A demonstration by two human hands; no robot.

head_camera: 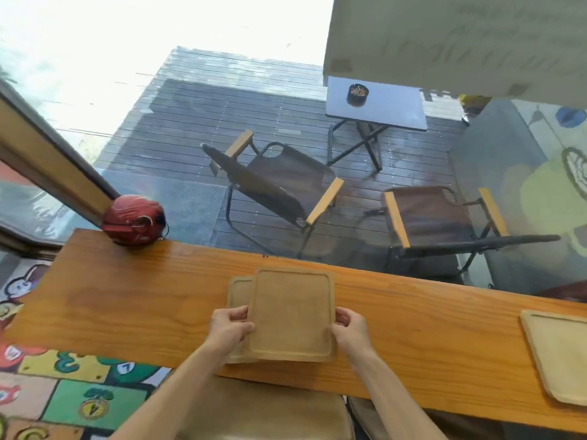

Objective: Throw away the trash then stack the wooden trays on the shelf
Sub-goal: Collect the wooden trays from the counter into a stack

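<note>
Head view: left hand (pixel 231 328) and right hand (pixel 349 327) grip pale, rimmed top tray (pixel 290 312)

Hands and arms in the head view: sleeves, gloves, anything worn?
Both forearms are bare as far as the frame shows; no sleeve edge in view. The left hand and right hand wear no gloves. No watch, ring or wristband is visible. No markings or cables on either arm.

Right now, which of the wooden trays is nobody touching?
The tray at the counter's far right end. It lies alone; the other two are stacked, the top tray gripped by both hands.
</note>
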